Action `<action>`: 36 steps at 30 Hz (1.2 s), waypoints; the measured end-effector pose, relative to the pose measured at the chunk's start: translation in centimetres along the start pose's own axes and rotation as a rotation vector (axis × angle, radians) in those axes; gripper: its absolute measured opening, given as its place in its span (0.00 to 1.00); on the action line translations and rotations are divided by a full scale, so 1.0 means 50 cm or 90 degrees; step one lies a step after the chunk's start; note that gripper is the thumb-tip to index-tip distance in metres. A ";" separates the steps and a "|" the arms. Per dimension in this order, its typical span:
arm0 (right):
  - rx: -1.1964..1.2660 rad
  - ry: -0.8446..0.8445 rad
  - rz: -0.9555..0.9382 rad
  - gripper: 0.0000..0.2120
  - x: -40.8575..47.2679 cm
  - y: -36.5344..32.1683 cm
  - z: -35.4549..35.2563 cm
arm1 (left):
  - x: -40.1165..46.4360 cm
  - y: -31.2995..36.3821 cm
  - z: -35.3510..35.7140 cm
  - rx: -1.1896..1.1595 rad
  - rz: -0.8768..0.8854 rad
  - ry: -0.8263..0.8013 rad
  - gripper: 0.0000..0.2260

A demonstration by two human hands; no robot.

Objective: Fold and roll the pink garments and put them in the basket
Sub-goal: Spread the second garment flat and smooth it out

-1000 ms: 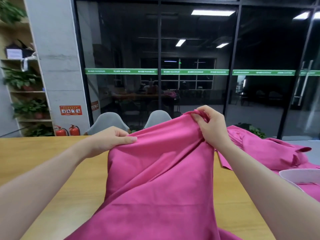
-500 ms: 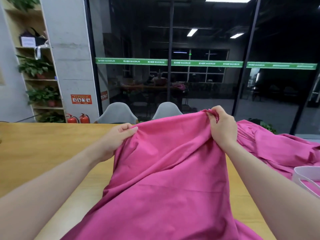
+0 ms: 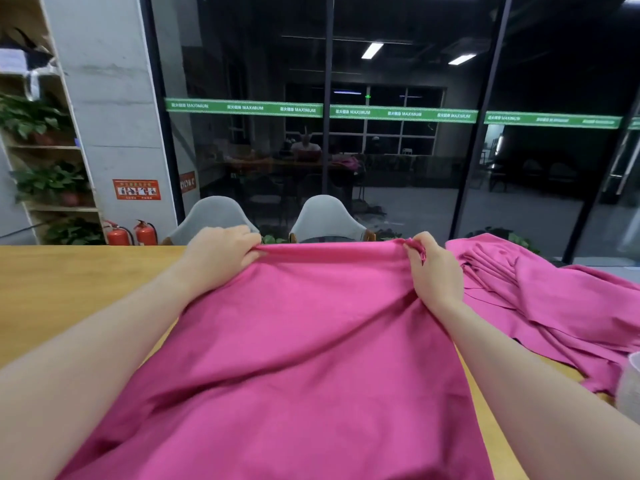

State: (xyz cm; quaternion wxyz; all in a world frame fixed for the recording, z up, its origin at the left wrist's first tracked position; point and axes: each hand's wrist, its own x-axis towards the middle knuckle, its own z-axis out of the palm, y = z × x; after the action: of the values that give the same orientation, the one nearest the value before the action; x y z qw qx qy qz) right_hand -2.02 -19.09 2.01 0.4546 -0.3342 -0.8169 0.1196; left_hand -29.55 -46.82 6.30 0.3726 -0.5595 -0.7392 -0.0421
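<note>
A large pink garment (image 3: 304, 358) is stretched out in front of me over the wooden table (image 3: 69, 289). My left hand (image 3: 221, 252) grips its far edge at the left corner. My right hand (image 3: 433, 268) pinches the same edge at the right corner, with cloth bunched in the fingers. The far edge runs taut between both hands. A second pink garment (image 3: 540, 292) lies crumpled on the table to the right. The pale rim of the basket (image 3: 628, 386) shows at the right edge, mostly out of view.
Two grey chairs (image 3: 325, 220) stand behind the table's far edge, before a dark glass wall. A shelf with potted plants (image 3: 45, 181) and two red fire extinguishers (image 3: 131, 233) are at the far left.
Both hands have moved apart and lowered toward the far side of the table, pulling the garment's top edge wide and flat. The camera has tilted down.
</note>
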 end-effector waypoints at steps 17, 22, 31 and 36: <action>-0.459 -0.196 -0.132 0.25 0.063 0.177 0.199 | -0.005 0.104 0.331 -0.153 -0.142 -0.225 0.15; -0.318 -0.370 -0.070 0.15 0.027 -0.029 0.202 | -0.015 0.122 0.303 -0.187 -0.219 -0.229 0.15; -0.157 -0.443 -0.064 0.29 -0.232 -0.173 0.262 | -0.127 0.148 0.169 -0.269 -0.395 -0.256 0.11; -0.188 -0.484 -0.103 0.32 -0.242 -0.154 0.218 | -0.202 0.098 0.071 -0.606 -0.440 -0.334 0.14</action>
State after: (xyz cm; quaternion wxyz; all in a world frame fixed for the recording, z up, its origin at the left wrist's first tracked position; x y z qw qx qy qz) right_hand -9.94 -31.58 -8.25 0.0754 -0.2623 -0.9587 0.0797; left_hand -26.18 -51.36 -4.02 -0.1444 -0.3850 -0.8437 -0.3450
